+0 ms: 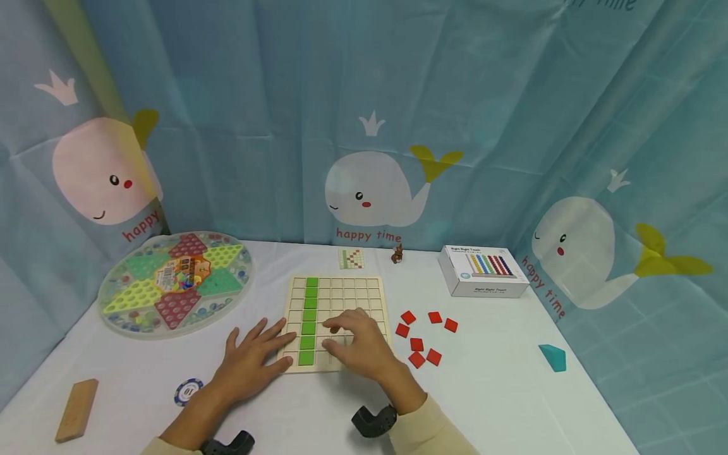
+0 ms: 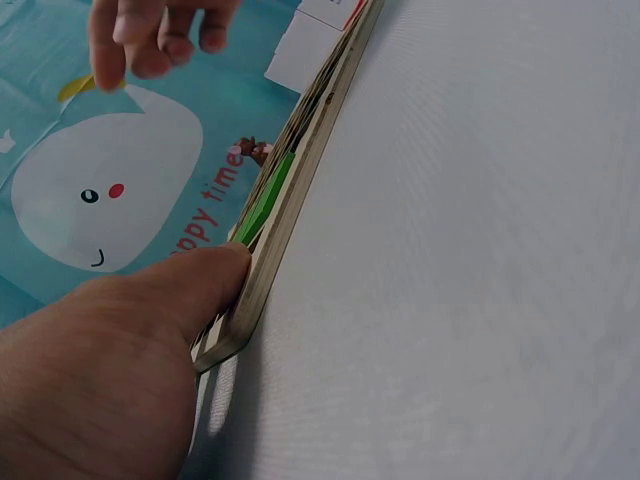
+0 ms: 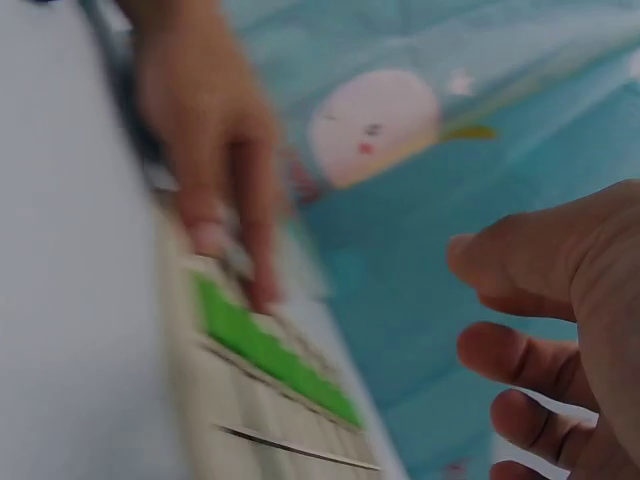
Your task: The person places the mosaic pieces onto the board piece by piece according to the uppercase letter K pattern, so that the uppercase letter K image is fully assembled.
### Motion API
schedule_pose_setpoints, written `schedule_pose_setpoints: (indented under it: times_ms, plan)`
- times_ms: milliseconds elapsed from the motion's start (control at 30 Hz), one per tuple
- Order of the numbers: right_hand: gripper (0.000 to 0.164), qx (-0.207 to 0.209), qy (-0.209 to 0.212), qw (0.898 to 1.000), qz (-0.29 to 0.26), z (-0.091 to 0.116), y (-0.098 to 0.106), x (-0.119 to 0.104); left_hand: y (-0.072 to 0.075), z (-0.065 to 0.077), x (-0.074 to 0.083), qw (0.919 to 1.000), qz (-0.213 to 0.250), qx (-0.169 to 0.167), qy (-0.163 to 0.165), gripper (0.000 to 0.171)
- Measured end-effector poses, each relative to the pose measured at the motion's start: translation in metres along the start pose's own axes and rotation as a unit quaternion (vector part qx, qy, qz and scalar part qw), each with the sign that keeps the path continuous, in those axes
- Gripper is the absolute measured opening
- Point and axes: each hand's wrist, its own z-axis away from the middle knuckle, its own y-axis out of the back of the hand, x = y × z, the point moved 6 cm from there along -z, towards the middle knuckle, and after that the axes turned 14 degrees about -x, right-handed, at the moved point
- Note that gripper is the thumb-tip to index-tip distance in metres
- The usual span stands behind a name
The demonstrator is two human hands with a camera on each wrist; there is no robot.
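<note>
A wooden grid board (image 1: 352, 292) lies on the white table, with green square tiles (image 1: 309, 315) filling one column near its left side. My left hand (image 1: 250, 360) rests at the board's left edge, fingers spread; in the left wrist view its thumb (image 2: 205, 280) presses the near corner beside a green tile (image 2: 265, 205). Over the board's right half hovers my right hand (image 1: 364, 347), thumb and forefinger apart. Nothing sits between those fingers (image 3: 500, 260) in the right wrist view. Several loose red square tiles (image 1: 417, 344) are scattered right of the board.
Behind the board are a small pattern card (image 1: 351, 258) and a brown animal figurine (image 1: 397, 254). A boxed toy (image 1: 483, 272) stands back right, a teal piece (image 1: 553, 357) far right. Leftward lie a round checkers board (image 1: 142, 296), a poker chip (image 1: 188, 392) and a wooden block (image 1: 77, 411).
</note>
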Motion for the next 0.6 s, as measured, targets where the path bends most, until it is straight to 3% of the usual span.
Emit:
schedule_pose_setpoints:
  times_ms: [333,600]
  plan:
    - [0.028,0.096,0.013,0.995,0.037,0.029,0.075,0.011,-0.002,0.000,-0.001,1.0000,0.004,-0.007,0.002,0.048]
    - [0.032,0.121,-0.033,0.991,0.051,0.052,0.116,0.039,-0.003,0.000,-0.001,1.0000,0.008,-0.004,0.003,0.049]
